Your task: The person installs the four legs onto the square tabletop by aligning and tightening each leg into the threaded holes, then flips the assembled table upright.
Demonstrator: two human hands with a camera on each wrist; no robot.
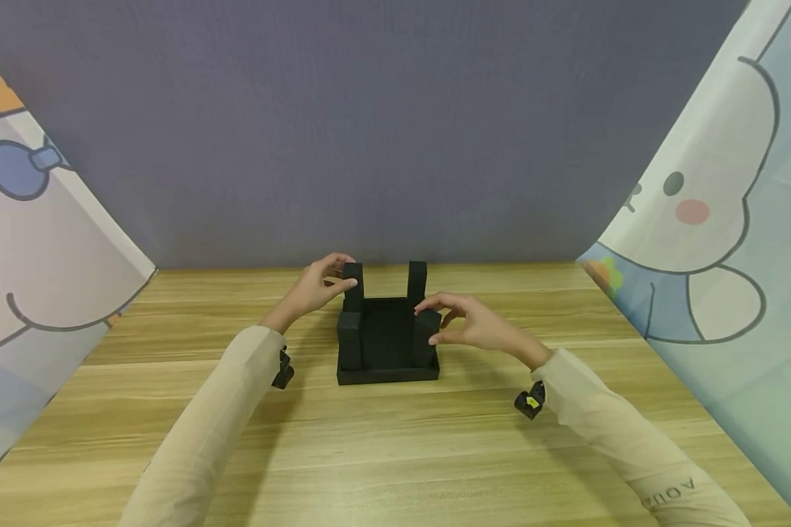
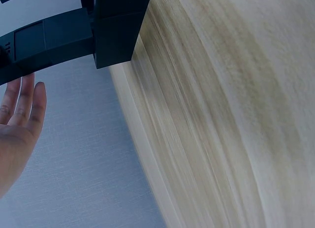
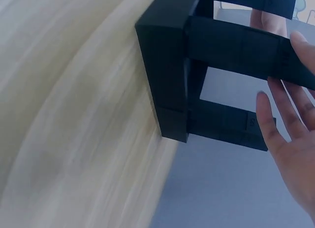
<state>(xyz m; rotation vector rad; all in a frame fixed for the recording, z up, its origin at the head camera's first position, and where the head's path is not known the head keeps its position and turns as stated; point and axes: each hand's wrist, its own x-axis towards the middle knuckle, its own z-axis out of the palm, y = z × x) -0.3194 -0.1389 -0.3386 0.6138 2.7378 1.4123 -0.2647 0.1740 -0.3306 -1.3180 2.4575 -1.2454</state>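
A black square base with a low rim (image 1: 387, 376) lies on the wooden table, a tall black block standing upright at each corner. At the back left block (image 1: 354, 294), my left hand (image 1: 311, 288) has its thumb on the near side and its fingers behind the upper end. My right hand (image 1: 472, 323) holds the top of the front right block (image 1: 424, 351) between thumb and fingers. The right wrist view shows that block (image 3: 229, 45) passing between thumb and fingers (image 3: 283, 107). In the left wrist view, straight fingers (image 2: 22, 102) lie against a block (image 2: 54, 38); the thumb is hidden.
The other two uprights are the front left block (image 1: 349, 341) and the back right block (image 1: 417, 279). A grey panel (image 1: 382, 132) rises behind the wooden table (image 1: 395, 454). Cartoon-printed sheets (image 1: 712, 197) flank both sides. Each wrist carries a small black device (image 1: 530, 400).
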